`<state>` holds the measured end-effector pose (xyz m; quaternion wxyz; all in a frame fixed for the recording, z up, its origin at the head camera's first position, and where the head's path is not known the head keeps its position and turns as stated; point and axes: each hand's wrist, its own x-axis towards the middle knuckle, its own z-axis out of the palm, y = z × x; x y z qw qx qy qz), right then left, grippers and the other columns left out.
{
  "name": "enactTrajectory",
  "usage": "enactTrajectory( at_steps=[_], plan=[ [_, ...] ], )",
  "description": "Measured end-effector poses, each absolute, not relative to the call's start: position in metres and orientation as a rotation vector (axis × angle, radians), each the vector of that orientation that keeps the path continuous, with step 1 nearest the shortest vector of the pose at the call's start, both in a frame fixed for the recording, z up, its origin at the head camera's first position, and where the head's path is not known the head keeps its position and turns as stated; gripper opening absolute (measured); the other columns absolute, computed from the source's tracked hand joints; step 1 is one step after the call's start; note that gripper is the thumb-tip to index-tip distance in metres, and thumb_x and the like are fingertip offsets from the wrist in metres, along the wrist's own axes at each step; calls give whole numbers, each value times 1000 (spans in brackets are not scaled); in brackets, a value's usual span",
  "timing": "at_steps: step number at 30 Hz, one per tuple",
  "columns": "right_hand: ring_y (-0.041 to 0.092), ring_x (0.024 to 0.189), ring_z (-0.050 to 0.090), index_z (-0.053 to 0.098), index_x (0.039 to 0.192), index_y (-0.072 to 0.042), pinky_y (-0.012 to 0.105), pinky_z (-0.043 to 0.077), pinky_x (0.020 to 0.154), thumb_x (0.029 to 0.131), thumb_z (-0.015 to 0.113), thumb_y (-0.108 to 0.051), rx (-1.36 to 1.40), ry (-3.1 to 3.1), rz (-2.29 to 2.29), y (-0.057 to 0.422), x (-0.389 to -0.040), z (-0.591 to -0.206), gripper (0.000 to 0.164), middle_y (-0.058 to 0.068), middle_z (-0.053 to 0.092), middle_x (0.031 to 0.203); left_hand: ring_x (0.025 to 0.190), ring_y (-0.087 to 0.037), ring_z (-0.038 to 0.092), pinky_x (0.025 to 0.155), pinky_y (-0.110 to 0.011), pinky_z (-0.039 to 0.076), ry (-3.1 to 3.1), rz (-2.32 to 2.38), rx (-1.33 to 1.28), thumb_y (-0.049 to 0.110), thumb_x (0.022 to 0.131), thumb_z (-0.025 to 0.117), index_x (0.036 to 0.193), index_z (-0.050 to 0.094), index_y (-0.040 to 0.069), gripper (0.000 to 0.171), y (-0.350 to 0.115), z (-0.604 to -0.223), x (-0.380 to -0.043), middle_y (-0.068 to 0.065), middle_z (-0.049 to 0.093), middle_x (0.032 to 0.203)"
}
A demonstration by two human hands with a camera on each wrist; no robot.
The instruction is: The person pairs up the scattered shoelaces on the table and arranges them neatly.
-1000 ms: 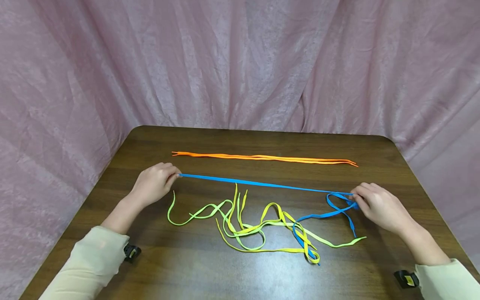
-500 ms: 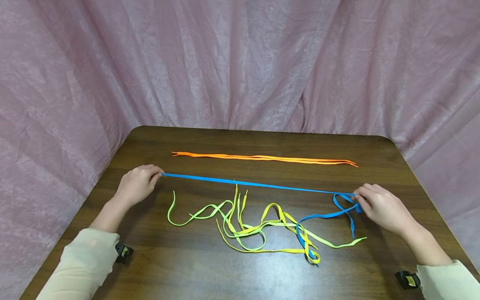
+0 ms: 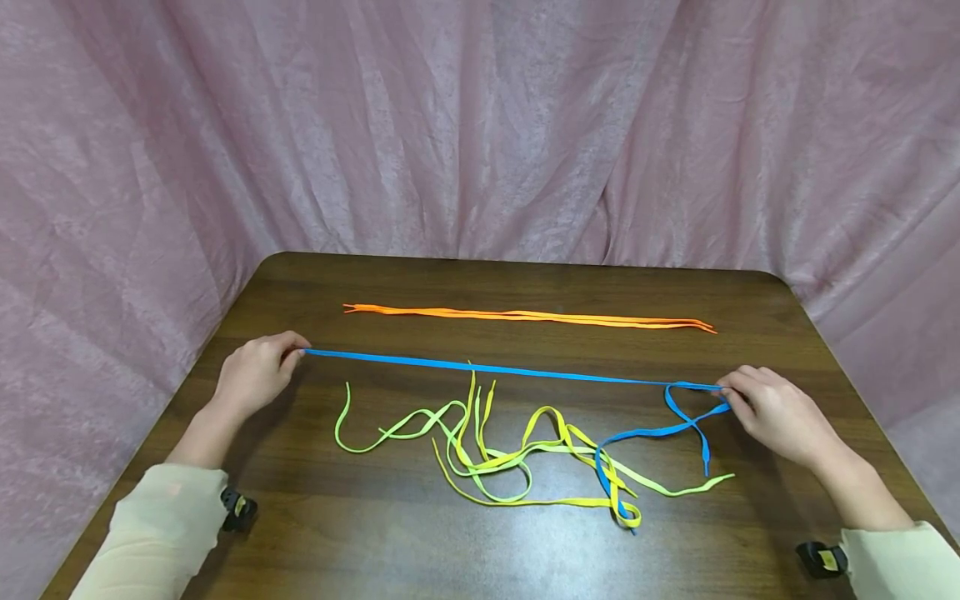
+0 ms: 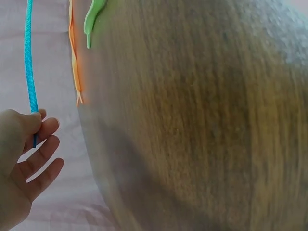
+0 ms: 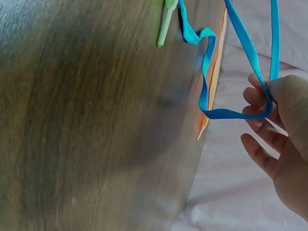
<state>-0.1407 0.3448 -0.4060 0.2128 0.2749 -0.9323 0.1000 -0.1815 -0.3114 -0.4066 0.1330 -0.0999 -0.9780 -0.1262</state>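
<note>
Pink curtain fabric [image 3: 480, 125] hangs beyond the far edge of a dark wooden table [image 3: 360, 550]. Pale sleeves [image 3: 157, 533] come in over its near corners. By the left edge, the left hand [image 3: 255, 375] pinches a tip of blue lacing [image 3: 420, 362] between thumb and finger; toward the right edge, the right hand [image 3: 783, 417] pinches it too, a straight stretch between them, slack drooping below. Orange laces [image 3: 480, 314] lie along the far edge; nearer, yellow [image 3: 570, 502] and green laces [image 3: 645, 480] tangle with blue. Small black devices [image 3: 240, 510] sit by the cuffs.
</note>
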Motion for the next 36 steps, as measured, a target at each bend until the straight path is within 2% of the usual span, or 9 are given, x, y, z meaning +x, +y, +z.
enactTrajectory(
  at_steps=[7,14,19,24,29,32,36],
  plan=[
    [9,66,51,65,81,-12,25,40,58,66,70,5,758,-2580,269,351,-142,-407,24,-8,58,74,67,-29,60,47,-45,41,-2837,-361,-258,14,87,60,91,64,15,6,-314,-407,-181,-6,66,78],
    [15,66,56,65,83,-10,36,45,56,70,68,4,736,-2590,272,354,-142,-408,19,-5,61,76,67,-30,59,47,-45,40,-2852,-356,-250,15,87,59,90,64,14,5,-315,-405,-181,-7,66,77],
    [16,67,59,65,86,-13,38,46,55,69,69,3,707,-2597,277,354,-143,-406,23,-3,64,79,69,-31,60,49,-47,41,-2838,-350,-264,15,87,60,89,63,14,4,-315,-407,-181,-8,66,77],
    [6,60,50,61,89,-16,30,40,49,70,71,2,672,-2628,295,354,-144,-405,28,-4,64,76,68,-29,61,50,-46,42,-2806,-360,-287,14,85,62,89,62,14,4,-314,-409,-181,-5,66,76],
    [1,56,40,57,85,-16,26,34,46,68,71,1,660,-2635,287,356,-146,-404,28,-10,54,67,67,-27,60,50,-45,42,-2816,-373,-287,15,84,64,87,61,13,4,-313,-410,-183,-4,66,76],
    [3,58,42,58,83,-16,27,35,47,67,71,2,663,-2632,292,358,-149,-405,28,-10,52,68,67,-28,60,50,-45,42,-2824,-373,-285,16,84,65,86,61,14,4,-312,-411,-185,-4,66,76],
    [7,64,46,59,81,-14,30,40,52,64,72,3,684,-2607,289,360,-154,-406,27,-7,56,73,64,-24,58,49,-43,41,-2842,-379,-281,18,84,65,86,62,14,5,-311,-413,-189,-3,65,75]
  ],
)
